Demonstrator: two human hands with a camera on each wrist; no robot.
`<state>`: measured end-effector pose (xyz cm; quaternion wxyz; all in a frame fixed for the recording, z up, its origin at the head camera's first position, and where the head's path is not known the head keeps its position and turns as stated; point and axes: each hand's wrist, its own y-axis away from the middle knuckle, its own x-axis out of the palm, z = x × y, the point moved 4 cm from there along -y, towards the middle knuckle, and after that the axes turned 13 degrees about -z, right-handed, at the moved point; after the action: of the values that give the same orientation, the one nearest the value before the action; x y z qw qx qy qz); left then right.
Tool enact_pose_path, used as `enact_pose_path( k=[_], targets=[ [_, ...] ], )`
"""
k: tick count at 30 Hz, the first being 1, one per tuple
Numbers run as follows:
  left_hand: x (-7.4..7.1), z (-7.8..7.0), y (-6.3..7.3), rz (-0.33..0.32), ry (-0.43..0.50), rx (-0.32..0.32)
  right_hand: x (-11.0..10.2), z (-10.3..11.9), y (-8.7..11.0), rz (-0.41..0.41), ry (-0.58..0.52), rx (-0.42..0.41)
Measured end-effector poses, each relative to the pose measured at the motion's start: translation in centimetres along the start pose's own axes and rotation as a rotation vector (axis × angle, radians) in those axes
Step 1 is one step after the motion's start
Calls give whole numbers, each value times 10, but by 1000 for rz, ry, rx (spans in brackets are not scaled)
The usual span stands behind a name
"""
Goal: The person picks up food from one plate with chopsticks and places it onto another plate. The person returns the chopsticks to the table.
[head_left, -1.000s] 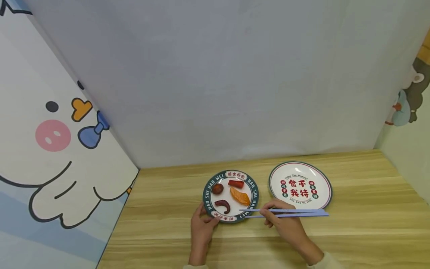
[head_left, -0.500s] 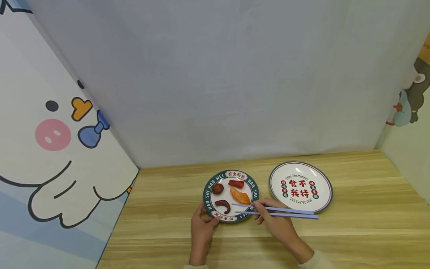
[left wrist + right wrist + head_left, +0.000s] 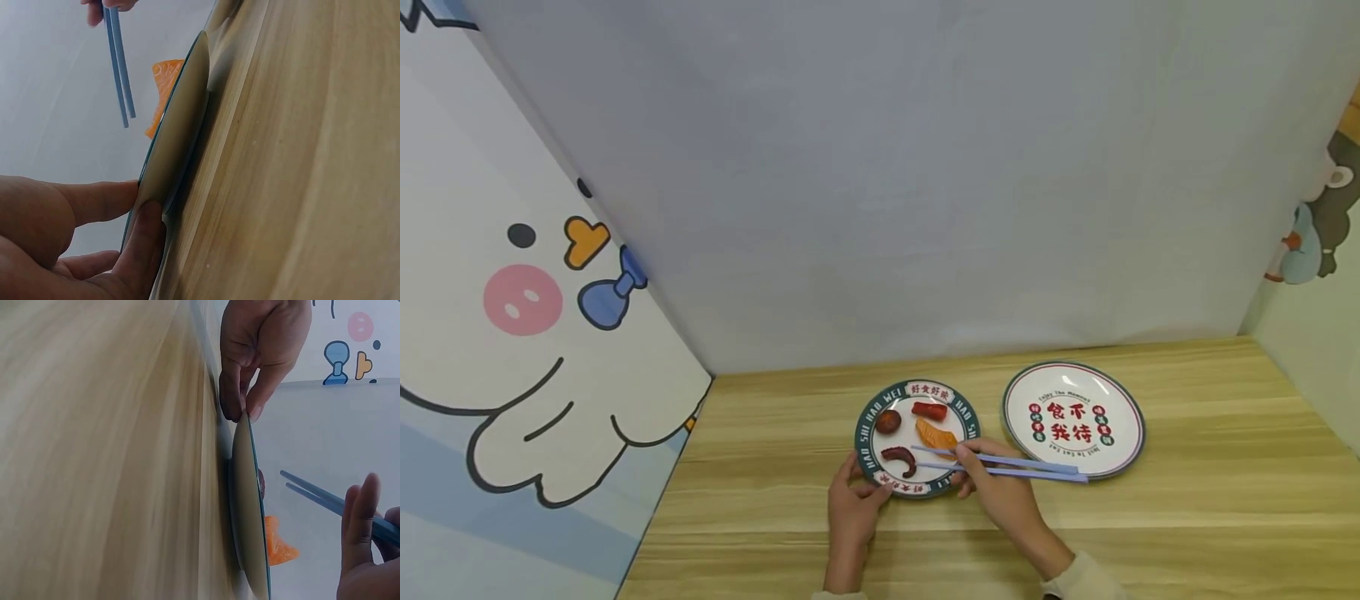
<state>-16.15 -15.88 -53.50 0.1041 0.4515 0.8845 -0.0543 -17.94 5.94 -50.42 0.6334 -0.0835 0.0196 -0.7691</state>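
Wood tbl (image 3: 737, 467): L fingers (image 3: 103, 200) round plate rim (image 3: 863, 435), R fingers (image 3: 362, 522) round chopsticks (image 3: 1030, 474) abv it

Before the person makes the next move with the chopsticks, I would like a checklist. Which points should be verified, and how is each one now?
1. Round plate steadied: ok, the left hand pinches its rim.
2. Chopsticks held: ok, both are in the right hand.
3. Tips parted: ok, a narrow gap shows.
4. Food held between tips: not ok, they hover off the plate with nothing gripped.
5. Tips aligned with the dark curled piece: cannot tell exactly; the head view shows them near it.
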Motion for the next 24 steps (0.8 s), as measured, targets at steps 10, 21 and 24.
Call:
enact_pose_path(
  k=[10, 21, 24],
  targets=[
    [1, 2, -1, -4, -16, -25, 7, -3, -3, -1, 22, 51],
    [1, 4, -3, -7, -21, -18, 16, -10, -3, -3, 46, 40],
    [1, 4, -2, -2, -5, -20, 18, -12, -4, -4, 43, 66]
  ],
)
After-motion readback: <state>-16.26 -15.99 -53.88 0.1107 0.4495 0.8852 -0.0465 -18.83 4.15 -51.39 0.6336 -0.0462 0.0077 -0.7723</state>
